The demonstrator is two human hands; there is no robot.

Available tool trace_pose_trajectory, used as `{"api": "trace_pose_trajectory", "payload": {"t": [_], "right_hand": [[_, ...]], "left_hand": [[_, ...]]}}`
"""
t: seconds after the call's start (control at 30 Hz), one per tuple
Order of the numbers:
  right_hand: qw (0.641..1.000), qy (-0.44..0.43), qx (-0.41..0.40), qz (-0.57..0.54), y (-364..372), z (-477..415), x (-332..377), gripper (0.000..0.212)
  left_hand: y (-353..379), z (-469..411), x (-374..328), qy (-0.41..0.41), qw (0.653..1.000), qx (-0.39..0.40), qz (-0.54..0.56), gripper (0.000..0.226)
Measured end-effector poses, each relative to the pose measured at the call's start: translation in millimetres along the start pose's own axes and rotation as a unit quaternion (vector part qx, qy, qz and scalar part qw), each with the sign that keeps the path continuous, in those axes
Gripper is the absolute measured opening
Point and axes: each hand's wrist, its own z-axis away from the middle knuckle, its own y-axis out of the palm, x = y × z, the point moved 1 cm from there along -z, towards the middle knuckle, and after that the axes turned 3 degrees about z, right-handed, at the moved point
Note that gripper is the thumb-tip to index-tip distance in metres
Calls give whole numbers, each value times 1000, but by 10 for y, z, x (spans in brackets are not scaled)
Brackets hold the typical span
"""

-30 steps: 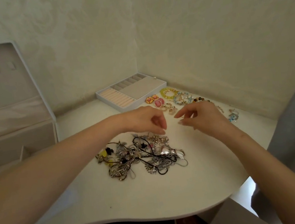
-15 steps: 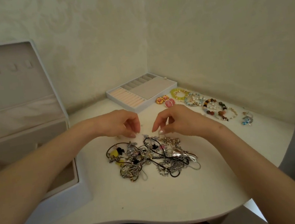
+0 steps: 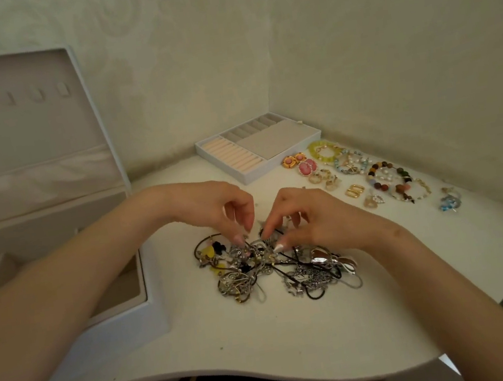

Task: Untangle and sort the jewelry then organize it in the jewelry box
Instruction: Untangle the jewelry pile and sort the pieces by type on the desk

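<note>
On the white table [image 3: 265, 343], just right of the open jewelry box [image 3: 156, 300], down into the tangle [image 3: 274, 271] — hovering clear above it a second ago, fingertips apart, now sunk into its far edge. Curled, the left hand [image 3: 214, 208], thumb and forefinger pinching into the chains; same story for the right hand [image 3: 318, 216] just beside it, thumb and forefinger nipped on a strand. Which strand, impossible to tell. Reads as the start of teasing out the next piece, with the bulk of the untangling still ahead and the boxing-up not yet begun. Now the count. One tangle of silver chains and black cords. One box, lid up. One tray insert [image 3: 272, 140] at the back. Along the right, already sorted: roughly four beaded bracelets [image 3: 324, 151], overlapping, two pink round earrings [image 3: 306, 167], two gold rectangular hoops [image 3: 355, 191], one blue piece [image 3: 450, 201] at the far end — and a few gold bits too small to count.
</note>
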Motion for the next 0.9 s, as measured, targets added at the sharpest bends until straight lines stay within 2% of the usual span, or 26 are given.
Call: {"api": "trace_pose_trajectory", "payload": {"t": [0.1, 0.23, 0.37, 0.53, 0.7, 0.9], "right_hand": [[999, 13, 4, 31, -23, 10, -6, 26], [999, 23, -43, -7, -149, 54, -83, 33], [999, 48, -4, -2, -173, 83, -140, 29], [997, 70, 20, -9, -135, 69, -126, 18], [998, 55, 27, -1, -105, 59, -125, 18], [998, 46, 33, 15, -98, 56, -126, 23]], "left_hand": [[21, -4, 39, -23, 999, 22, -36, 21], [13, 14, 33, -17, 999, 20, -22, 21], [-21, 60, -88, 21, 999, 9, 31, 15], [67, 38, -109, 13, 998, 51, -24, 19], [56, 44, -119, 16, 999, 42, -20, 13], [35, 50, -120, 35, 999, 21, 34, 10]]}}
